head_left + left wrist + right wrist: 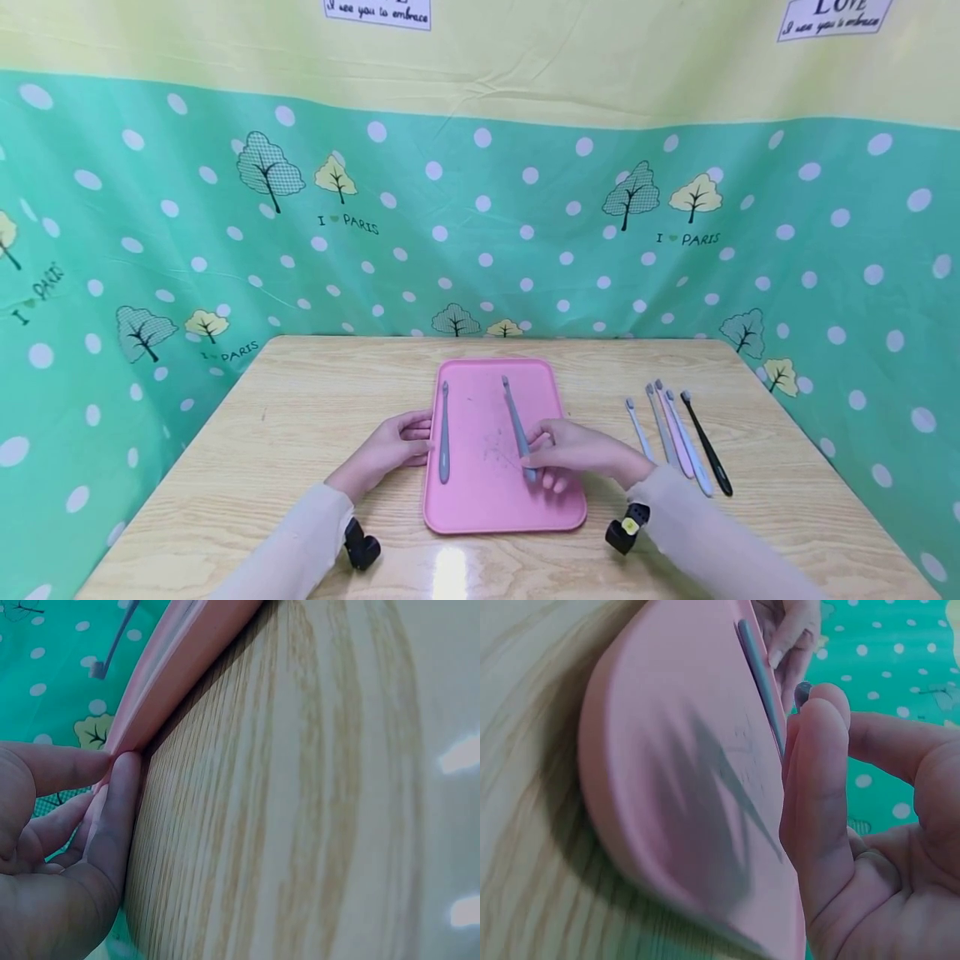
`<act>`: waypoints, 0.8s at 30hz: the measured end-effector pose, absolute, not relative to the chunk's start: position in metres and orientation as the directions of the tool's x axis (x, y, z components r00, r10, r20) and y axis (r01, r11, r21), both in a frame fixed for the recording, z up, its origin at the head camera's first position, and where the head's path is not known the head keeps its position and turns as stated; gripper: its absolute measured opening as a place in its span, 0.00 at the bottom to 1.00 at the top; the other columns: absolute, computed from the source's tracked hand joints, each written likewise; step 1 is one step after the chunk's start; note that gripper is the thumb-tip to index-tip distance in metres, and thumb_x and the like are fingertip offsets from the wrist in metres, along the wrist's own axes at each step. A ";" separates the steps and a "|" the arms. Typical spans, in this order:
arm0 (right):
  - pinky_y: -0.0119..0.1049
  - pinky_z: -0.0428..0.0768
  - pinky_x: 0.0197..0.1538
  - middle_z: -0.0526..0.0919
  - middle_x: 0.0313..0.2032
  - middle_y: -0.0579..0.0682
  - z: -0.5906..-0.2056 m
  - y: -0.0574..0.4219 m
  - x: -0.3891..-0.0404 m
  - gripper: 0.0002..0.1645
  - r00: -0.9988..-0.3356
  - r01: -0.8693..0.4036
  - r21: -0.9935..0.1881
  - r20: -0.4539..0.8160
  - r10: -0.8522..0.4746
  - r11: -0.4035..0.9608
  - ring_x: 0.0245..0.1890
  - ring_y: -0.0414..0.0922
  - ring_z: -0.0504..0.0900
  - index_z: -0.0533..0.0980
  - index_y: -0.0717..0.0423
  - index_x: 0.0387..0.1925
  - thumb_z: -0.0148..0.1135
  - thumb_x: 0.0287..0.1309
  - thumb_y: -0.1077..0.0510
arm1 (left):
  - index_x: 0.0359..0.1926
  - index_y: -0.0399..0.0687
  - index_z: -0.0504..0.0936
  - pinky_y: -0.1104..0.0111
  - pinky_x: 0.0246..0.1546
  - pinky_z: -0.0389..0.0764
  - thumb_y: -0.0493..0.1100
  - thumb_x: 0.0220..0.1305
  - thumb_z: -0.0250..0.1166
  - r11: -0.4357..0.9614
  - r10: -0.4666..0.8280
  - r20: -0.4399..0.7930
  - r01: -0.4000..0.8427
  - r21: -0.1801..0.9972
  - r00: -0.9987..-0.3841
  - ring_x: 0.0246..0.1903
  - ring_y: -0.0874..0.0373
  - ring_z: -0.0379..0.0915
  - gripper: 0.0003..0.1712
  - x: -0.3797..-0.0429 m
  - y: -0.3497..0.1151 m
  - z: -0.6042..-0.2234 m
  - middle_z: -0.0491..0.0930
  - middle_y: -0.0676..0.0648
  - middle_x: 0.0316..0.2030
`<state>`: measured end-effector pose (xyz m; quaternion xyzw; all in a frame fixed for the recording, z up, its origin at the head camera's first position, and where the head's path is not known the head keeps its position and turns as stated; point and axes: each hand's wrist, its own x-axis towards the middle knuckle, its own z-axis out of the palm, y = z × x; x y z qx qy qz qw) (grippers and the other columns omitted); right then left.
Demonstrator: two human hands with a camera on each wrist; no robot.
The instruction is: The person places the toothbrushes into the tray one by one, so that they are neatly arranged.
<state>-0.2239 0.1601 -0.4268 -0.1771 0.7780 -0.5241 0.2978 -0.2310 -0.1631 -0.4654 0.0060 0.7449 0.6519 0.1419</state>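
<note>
A pink tray [487,512] lies on the table. Along its left side rests a grey toothbrush [445,442], also seen as a dark handle [757,675] in the right wrist view. My left hand [393,442] holds the tray's left rim, with the thumb and fingertips at the edge [172,690]. Over the tray's right half, my right hand [573,450] pinches a second grey toothbrush [515,417] near its handle end, its head pointing away from me. In the right wrist view, the fingers of the right hand [870,810] hide most of that brush.
Right of the tray, several toothbrushes lie side by side on the wooden table [315,392], among them a black toothbrush [708,446] and a pink toothbrush [675,433]. A green dotted curtain [480,225] hangs behind and at both sides.
</note>
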 end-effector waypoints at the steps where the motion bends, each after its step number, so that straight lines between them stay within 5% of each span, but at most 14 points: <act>1: 0.31 0.85 0.22 0.83 0.26 0.58 -0.427 0.157 -0.224 0.24 -0.755 0.034 -0.921 -0.277 -0.594 0.387 0.18 0.41 0.80 0.68 0.67 0.52 0.67 0.63 0.57 | 0.71 0.35 0.66 0.61 0.48 0.87 0.28 0.66 0.62 0.150 0.194 -0.202 -0.174 0.973 -0.960 0.51 0.50 0.78 0.33 -0.231 -0.163 -0.465 0.75 0.38 0.57; 24: 0.30 0.86 0.24 0.86 0.31 0.58 -0.428 0.105 -0.229 0.24 -0.701 0.099 -0.940 -0.298 -0.648 0.326 0.22 0.41 0.82 0.67 0.67 0.51 0.68 0.62 0.58 | 0.72 0.35 0.65 0.62 0.48 0.87 0.29 0.66 0.63 0.140 0.214 -0.198 -0.170 0.975 -0.957 0.52 0.50 0.78 0.34 -0.233 -0.165 -0.468 0.74 0.37 0.58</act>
